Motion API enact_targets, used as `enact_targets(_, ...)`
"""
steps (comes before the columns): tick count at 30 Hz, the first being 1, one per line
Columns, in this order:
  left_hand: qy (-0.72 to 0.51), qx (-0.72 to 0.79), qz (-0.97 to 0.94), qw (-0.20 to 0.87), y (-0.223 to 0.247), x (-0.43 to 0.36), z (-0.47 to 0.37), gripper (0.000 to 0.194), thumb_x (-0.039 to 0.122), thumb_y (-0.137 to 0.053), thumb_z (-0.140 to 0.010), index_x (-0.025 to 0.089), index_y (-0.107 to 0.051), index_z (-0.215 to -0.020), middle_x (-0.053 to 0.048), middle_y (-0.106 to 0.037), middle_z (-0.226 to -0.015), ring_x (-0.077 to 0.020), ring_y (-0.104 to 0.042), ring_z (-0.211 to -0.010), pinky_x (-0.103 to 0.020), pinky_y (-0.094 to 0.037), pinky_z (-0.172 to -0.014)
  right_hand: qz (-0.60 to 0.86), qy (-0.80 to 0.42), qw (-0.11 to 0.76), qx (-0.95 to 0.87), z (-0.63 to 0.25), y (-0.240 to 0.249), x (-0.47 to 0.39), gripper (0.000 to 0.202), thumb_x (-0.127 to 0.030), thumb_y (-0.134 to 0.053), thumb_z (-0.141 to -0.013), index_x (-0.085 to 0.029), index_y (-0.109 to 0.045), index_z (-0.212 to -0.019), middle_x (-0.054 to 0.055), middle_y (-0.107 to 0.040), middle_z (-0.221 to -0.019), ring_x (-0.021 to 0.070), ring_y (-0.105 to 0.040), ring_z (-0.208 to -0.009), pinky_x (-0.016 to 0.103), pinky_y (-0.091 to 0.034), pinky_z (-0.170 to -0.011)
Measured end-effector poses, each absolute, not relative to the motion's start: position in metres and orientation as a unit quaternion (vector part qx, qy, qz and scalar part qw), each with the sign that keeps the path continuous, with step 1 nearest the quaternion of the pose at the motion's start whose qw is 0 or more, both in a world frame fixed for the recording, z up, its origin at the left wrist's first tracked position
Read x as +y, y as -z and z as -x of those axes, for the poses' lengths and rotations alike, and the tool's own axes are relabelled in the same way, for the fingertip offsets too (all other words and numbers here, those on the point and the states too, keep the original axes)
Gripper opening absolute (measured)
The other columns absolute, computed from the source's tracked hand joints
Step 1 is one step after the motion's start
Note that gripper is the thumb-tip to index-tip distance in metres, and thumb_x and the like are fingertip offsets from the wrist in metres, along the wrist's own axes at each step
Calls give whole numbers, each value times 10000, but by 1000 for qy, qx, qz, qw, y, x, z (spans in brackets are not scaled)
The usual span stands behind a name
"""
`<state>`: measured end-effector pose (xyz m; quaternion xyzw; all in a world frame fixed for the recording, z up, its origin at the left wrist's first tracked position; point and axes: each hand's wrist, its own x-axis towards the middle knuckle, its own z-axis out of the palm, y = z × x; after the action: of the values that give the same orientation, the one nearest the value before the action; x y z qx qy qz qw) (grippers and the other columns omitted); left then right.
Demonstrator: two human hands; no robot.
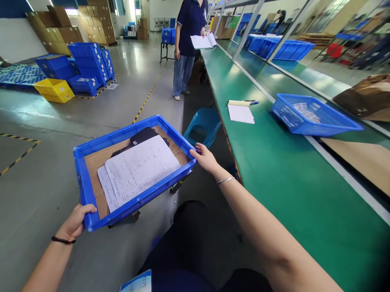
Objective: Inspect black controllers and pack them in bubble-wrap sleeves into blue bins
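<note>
A shallow blue plastic tray is in front of me, tilted in view and lined with brown cardboard. My left hand grips its near left corner, thumb over the rim. At the right corner, my right hand is closed on the rim, its fingertips partly hidden. Handwritten paper sheets lie inside the tray. Behind them are a black flat case or pouch and a dark pen. Something like a stand shows under the tray, mostly hidden.
The green workbench runs along my right, holding a notepad and a blue basket. A blue stool stands by its edge. Ahead, a person holds an open folder. Blue crates are stacked at left.
</note>
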<state>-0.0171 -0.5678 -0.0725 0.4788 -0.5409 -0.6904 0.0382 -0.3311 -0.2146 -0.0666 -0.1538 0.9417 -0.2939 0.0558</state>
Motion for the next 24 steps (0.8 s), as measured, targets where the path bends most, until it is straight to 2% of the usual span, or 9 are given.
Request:
enact_targets(4,689,-545,-478,18,67,-569,24,464,106,-718,-376,155,-623,-827,7,-652,-633,-190,-605,-522,-282,-539,-466,151,246,77,954,336,62,-210,433,-261,-514,-862,-132,-512,-1276,143,-636,-1187,248,-616,-1069,330,-472,-907)
enact_targets(8,674,-556,-486,4,64,-568,33,403,98,-688,-381,169,-613,-771,11,-633,-588,-196,-587,-481,-283,-515,-417,126,203,82,967,320,63,-190,399,-228,-492,-852,-163,-527,-1244,137,-665,-1110,282,-629,-1009,348,-466,-844)
enact_targets(12,644,-567,-512,-29,65,-564,41,373,77,-655,-421,147,-617,-785,-27,-659,-634,-230,-632,-554,-294,-539,-462,92,186,86,974,293,64,-163,385,-252,-464,-860,-153,-507,-1229,142,-669,-1046,286,-639,-930,340,-461,-783)
enact_targets(16,667,-590,-450,-58,59,-557,54,450,132,-688,-567,134,-614,-1011,-63,-712,-844,-250,-677,-765,-323,-578,-619,89,186,87,975,283,65,-133,339,-249,-497,-805,-150,-538,-1127,118,-662,-924,257,-624,-836,323,-464,-740)
enact_targets(19,654,-643,-396,-43,51,-557,76,513,227,-706,-694,181,-556,-1183,-53,-718,-962,-208,-677,-835,-318,-572,-738,166,226,17,960,298,67,-115,350,-238,-578,-694,-156,-565,-1034,119,-625,-948,265,-579,-912,351,-465,-800)
enact_targets(21,626,-667,-404,-27,48,-559,93,512,259,-703,-722,201,-545,-1206,-41,-728,-931,-196,-684,-799,-316,-571,-746,181,287,-17,941,314,70,-111,334,-271,-609,-655,-166,-564,-969,103,-604,-919,255,-560,-886,364,-461,-795)
enact_targets(24,606,-665,-435,-15,44,-553,112,462,285,-685,-713,203,-573,-1154,-28,-733,-811,-226,-690,-721,-356,-581,-684,109,414,65,901,335,73,-110,275,-344,-623,-640,-190,-512,-839,14,-538,-747,175,-507,-684,308,-435,-662)
